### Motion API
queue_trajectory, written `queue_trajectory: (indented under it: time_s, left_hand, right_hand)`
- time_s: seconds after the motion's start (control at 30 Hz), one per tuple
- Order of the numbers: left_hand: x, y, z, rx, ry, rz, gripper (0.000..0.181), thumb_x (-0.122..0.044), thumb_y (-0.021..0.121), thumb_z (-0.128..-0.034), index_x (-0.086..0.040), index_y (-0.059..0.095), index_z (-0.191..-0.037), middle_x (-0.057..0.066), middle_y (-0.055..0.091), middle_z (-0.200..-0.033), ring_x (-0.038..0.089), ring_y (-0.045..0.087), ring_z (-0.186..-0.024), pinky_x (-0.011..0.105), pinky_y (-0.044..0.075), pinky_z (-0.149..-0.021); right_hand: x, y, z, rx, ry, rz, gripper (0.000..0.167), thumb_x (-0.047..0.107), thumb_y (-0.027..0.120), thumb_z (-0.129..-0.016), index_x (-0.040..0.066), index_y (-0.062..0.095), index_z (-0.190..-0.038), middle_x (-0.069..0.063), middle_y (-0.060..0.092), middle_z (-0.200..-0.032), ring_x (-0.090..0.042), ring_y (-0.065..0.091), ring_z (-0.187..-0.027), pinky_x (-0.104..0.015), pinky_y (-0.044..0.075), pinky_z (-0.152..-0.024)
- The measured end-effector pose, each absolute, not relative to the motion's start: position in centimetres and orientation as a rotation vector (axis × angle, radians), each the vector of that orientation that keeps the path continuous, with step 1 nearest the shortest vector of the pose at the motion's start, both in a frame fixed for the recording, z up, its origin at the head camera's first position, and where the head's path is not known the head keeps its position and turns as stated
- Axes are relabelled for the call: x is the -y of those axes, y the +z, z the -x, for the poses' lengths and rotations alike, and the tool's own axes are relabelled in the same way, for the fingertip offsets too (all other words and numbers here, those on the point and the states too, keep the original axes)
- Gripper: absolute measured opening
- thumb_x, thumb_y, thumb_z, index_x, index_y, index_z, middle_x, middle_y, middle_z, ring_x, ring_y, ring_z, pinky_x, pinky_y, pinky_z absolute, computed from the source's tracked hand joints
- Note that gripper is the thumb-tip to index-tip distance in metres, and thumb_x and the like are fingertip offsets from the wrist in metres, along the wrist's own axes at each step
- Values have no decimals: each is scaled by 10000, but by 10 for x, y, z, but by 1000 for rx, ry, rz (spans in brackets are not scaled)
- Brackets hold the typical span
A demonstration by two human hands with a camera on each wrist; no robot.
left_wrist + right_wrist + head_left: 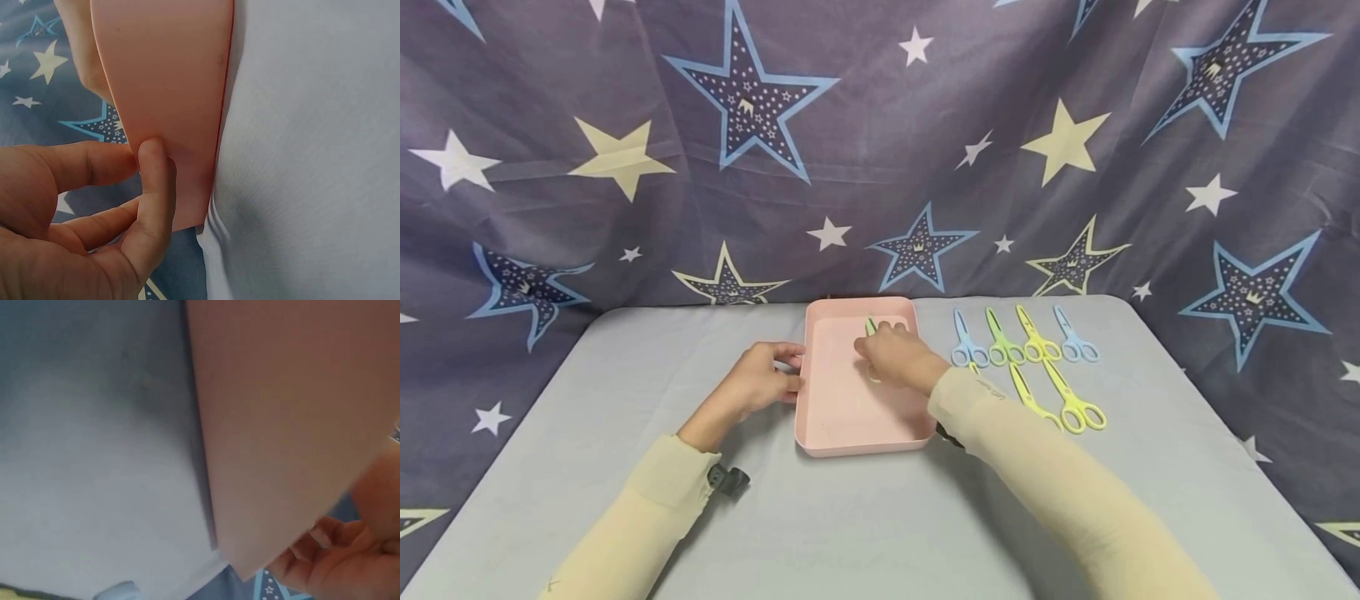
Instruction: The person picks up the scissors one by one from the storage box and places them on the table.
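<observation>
A shallow pink tray point(850, 425) lies on the table. My left hand point(762, 379) holds its left wall, fingertips bent against the outer side and rim; this wall point(175, 81) fills the middle of the left wrist view. Over the tray's inside, my right hand point(895, 357) grips a pair of green scissors point(870, 326). Their blade tip shows past the fingers, and most of their handle is hidden beneath the hand. In the right wrist view the tray's right wall point(275, 425) hides part of what is being held.
Right of the tray, a back row holds blue scissors point(970, 353), green scissors point(1006, 352), yellow scissors point(1041, 347) and another blue pair point(1078, 348). Several yellow scissors point(1081, 414) lie in front, partly behind the right sleeve. A star-patterned cloth point(850, 150) hangs behind the grey table point(820, 533).
</observation>
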State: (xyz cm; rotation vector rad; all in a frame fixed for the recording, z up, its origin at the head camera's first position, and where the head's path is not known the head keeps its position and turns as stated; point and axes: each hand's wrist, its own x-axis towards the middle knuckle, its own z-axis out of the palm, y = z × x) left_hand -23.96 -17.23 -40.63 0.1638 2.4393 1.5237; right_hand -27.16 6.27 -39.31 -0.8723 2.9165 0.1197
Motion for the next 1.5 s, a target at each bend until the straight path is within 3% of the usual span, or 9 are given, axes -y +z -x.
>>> queue_trajectory:
  time_s: [0.33,0.6,1.07,1.3,1.5]
  left_hand:
    - [171,-406,239,-2440,1518,-167,584,116,639,-868,113,492,-1433,279,554,-1272,215,699,-783,350,675,-724]
    - [171,-406,238,-2455,1507,-156,587,108,645,-873,105,490,-1439,274,559,-1279,224,699,-797,341,674,-726]
    - [173,-406,239,-2445,1503,-154,596,104,650,-882,95,480,-1454,272,550,-1288,225,702,-809,340,673,-737]
    - [174,-405,239,-2442,1513,-158,592,109,652,-880,97,486,-1448,273,549,-1284,228,705,-804,336,673,-735]
    - [173,-406,240,-2431,1516,-158,588,122,646,-881,103,484,-1446,276,544,-1282,216,700,-798,334,672,-737]
  right_hand:
    - [-76,-374,258,-3088,129,866,221,270,677,-982,193,676,-1190,-197,615,-1125,-387,585,-1045,-504,635,-701]
    - [-106,-359,248,-3204,184,882,192,189,680,-960,166,694,-1150,-225,629,-1071,-380,598,-935,-467,629,-634]
    - [-205,-363,235,-3287,93,755,233,121,787,-860,112,673,-1062,-258,611,-962,-423,575,-856,-486,598,-580]
    - [-259,-370,228,-3317,-8,714,216,33,743,-833,107,663,-1019,-259,570,-904,-419,531,-782,-500,547,-531]
    - [-302,-378,215,-3280,-10,708,322,17,695,-849,97,690,-1161,-255,570,-893,-386,496,-735,-481,503,-517]
